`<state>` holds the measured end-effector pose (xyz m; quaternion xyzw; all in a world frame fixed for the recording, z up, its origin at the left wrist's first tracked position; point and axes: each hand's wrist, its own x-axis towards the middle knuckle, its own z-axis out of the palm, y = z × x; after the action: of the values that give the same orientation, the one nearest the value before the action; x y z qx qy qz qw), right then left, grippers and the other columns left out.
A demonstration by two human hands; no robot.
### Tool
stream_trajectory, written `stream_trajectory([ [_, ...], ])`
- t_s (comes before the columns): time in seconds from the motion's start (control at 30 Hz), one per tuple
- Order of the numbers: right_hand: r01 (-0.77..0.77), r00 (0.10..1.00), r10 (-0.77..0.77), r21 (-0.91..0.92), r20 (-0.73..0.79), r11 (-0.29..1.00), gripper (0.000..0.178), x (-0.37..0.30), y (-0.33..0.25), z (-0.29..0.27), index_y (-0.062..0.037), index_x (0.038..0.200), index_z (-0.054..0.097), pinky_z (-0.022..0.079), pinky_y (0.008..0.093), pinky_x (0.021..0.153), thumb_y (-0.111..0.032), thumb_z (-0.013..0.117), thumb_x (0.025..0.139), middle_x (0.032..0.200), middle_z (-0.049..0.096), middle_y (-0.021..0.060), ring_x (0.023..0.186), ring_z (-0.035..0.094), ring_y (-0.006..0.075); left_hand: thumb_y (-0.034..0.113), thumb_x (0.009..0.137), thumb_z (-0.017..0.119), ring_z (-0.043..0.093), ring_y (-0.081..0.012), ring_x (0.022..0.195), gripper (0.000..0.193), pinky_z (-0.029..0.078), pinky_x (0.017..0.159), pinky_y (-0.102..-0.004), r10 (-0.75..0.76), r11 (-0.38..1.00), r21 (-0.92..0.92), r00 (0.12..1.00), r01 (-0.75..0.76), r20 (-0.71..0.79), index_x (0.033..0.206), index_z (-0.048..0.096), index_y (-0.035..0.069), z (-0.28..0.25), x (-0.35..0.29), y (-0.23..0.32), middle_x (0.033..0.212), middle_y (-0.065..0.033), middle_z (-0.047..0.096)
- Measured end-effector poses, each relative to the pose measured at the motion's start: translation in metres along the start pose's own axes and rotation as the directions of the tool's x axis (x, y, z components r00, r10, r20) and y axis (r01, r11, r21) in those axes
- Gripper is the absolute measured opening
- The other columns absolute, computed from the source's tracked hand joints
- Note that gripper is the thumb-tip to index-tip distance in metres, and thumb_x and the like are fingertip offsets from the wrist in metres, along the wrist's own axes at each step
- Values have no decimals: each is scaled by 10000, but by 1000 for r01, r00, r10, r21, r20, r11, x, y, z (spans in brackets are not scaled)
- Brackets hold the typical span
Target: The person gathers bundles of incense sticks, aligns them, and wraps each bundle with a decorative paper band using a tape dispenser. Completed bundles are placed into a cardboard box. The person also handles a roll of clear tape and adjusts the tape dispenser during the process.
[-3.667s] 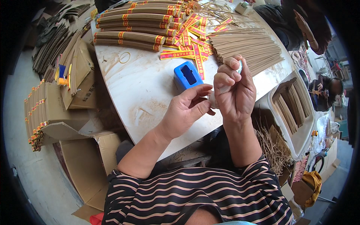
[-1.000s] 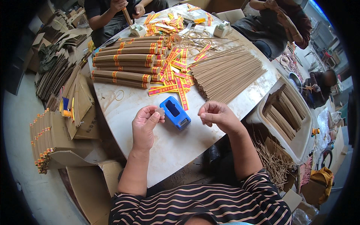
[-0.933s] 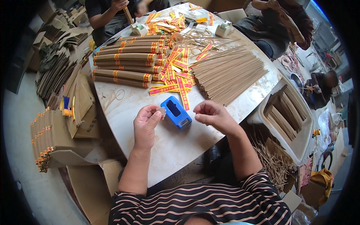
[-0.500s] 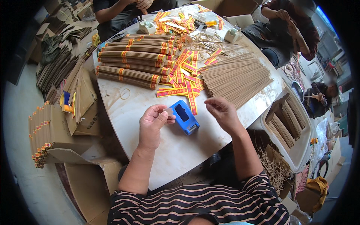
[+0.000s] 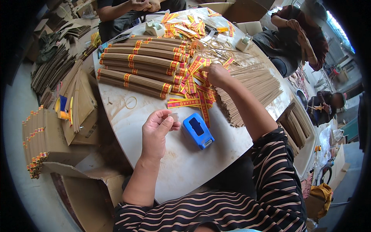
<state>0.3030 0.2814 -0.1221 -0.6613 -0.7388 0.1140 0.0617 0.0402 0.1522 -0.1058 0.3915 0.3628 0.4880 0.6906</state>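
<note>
My left hand (image 5: 157,129) is closed in a pinch on a small translucent piece of tape (image 5: 174,117), held up over the table. Just right of it lies a blue tape dispenser (image 5: 198,130) with a dark opening. My right hand (image 5: 218,75) reaches forward over a heap of red and yellow paper labels (image 5: 189,102). Its fingers are bent together at the labels, and what is between the fingertips is hidden. Beneath my right forearm spreads a pile of loose brown incense sticks (image 5: 253,87).
Banded bundles of incense sticks (image 5: 135,79) lie at the left of the white table (image 5: 181,166). Rubber bands (image 5: 130,103) and white tape dispensers (image 5: 244,42) are about. A white bin (image 5: 305,154) stands at right, cardboard boxes (image 5: 83,193) at left. Other people sit around.
My right hand has moved forward from beside the blue dispenser to the paper labels. My left hand keeps the tape in nearly the same place. The view has shifted slightly.
</note>
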Motion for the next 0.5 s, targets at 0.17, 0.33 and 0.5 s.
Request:
stream_trajectory([
  [0.17, -47, 998, 46, 12, 50, 999, 530, 14, -1, 0, -247, 1134, 598, 450, 379, 841, -24, 475, 670, 1001, 618, 161, 983, 560, 312, 99, 850, 548, 610, -187, 754, 203, 501, 698, -312, -13, 1000, -15, 1000, 13, -1, 1026, 505, 6, -5, 4, -1, 881, -97, 598],
  [0.33, -117, 993, 115, 91, 29, 989, 580, 19, -3, 0, -290, 1206, 535, 438, 381, 871, -22, 457, 698, 1103, 580, 163, 1016, 543, 329, 104, 850, 544, 612, -186, 751, 206, 501, 696, -310, -26, 1000, 0, 1000, 26, -4, 1029, 508, 6, -6, 9, 1, 881, -95, 599],
  [0.5, -110, 986, 116, 57, -116, 992, 439, 32, 6, 0, -188, 1128, 593, 460, 392, 810, -100, 561, 699, 983, 602, 171, 920, 581, 319, 102, 851, 543, 607, -177, 743, 204, 501, 688, -299, -27, 1000, -1, 1000, 27, 2, 1024, 511, -3, -4, 12, 2, 872, -90, 592],
])
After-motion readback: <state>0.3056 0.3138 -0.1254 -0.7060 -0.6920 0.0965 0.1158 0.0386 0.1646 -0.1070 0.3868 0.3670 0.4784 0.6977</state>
